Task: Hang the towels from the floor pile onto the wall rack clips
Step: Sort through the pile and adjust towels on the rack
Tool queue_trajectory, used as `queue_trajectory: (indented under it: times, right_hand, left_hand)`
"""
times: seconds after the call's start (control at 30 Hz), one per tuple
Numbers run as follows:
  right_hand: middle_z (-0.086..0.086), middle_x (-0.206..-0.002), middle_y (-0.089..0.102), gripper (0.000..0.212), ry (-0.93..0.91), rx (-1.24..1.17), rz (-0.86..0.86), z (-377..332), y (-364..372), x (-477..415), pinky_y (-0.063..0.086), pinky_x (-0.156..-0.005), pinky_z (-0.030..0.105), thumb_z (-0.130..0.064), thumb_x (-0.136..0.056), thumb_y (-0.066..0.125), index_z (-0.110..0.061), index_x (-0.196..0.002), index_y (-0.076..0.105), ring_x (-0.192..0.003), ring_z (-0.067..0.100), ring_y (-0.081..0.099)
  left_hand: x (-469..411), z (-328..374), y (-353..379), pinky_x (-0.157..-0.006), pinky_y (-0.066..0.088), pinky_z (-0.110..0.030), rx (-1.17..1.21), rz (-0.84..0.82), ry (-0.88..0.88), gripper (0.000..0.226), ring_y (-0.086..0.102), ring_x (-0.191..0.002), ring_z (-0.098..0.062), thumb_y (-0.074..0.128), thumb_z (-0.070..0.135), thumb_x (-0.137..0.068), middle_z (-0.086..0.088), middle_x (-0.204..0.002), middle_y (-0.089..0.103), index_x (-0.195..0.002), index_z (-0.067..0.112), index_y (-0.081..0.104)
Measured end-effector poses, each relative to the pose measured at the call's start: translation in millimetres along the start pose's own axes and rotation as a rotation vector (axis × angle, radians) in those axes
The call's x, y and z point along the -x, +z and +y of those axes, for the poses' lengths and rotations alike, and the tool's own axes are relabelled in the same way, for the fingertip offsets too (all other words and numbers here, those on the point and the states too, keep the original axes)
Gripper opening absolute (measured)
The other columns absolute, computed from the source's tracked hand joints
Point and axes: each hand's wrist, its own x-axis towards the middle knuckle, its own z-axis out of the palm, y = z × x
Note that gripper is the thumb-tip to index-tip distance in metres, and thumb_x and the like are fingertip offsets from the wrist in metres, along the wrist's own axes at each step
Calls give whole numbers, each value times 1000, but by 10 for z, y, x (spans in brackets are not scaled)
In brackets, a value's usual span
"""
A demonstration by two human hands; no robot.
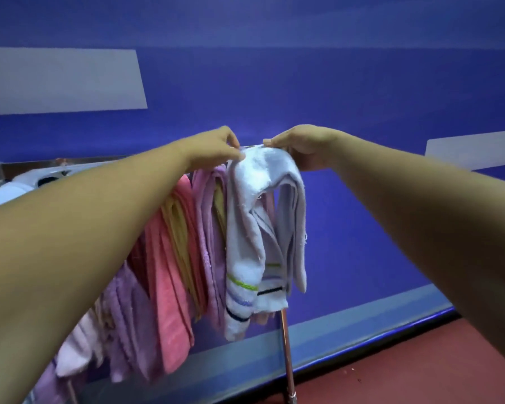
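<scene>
Outstretched arms, left grip (216, 148) and right grip (302, 148) both in pinches.

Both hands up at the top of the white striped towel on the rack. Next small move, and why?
Likely: fasten the top fold where the left hand pinches it, the right hand steadying. The white striped towel hangs at the row's right end beside the purple towel, both hands at its top edge; no clip shows, and the right hand's fingers are hidden.

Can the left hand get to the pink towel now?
Probably yes, once it lets go: the left hand pinches the white towel, and the pink towel hangs uncovered close below.
</scene>
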Motion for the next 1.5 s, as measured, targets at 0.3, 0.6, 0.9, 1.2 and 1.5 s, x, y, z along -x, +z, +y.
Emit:
queue_trajectory:
  times: [0.3, 0.6, 0.9, 1.2, 1.5]
  right_hand:
    - [9, -96, 75, 13, -122, -125, 188, 221, 49, -443, 56, -80, 35, -14, -96, 63, -4, -100, 69, -84, 19, 72]
    - [-2, -59, 54, 28, -212, 70, 504, 511, 269, -484, 41, -51, 22, -4, -88, 67, -13, -65, 55, -47, 7, 48]
    - [7, -107, 73, 22, -366, 59, 355, 700, 386, 156, 55, -85, 35, -8, -94, 57, -12, -110, 72, -95, 17, 68]
    - [-5, -101, 74, 47, -369, 349, 437, 932, 716, 129, 56, -81, 31, -20, -76, 68, -26, -122, 64, -94, 11, 70]
    - [1, -79, 71, 15, -348, 340, 646, 1002, 669, 74, 52, -68, 39, -18, -85, 54, -17, -85, 69, -72, 15, 63]
  left_hand:
    - [-202, -368, 104, -60, 38, -30, 60, 136, 20, 29, 46, -61, -20, 58, 24, -87, -7, -80, 59, -112, 20, 45]
    - [-158, -283, 354, -86, 26, -41, -813, 222, 204, 12, 54, -106, -28, 53, 28, -92, -1, -105, 62, -103, 25, 54]
    - [335, -81, 640, -78, 43, -30, -530, 298, 222, 43, 61, -107, -33, 34, 25, -83, -10, -117, 68, -112, 16, 65]
    - [374, -95, 1035, -77, 37, -28, 272, 294, -160, 58, 56, -111, -26, 54, 11, -85, -10, -127, 56, -140, 13, 36]
    - [323, -492, 1430, -109, 43, -38, 386, 172, -78, 103, 52, -128, -14, 54, 34, -60, 5, -147, 46, -151, 48, 9]
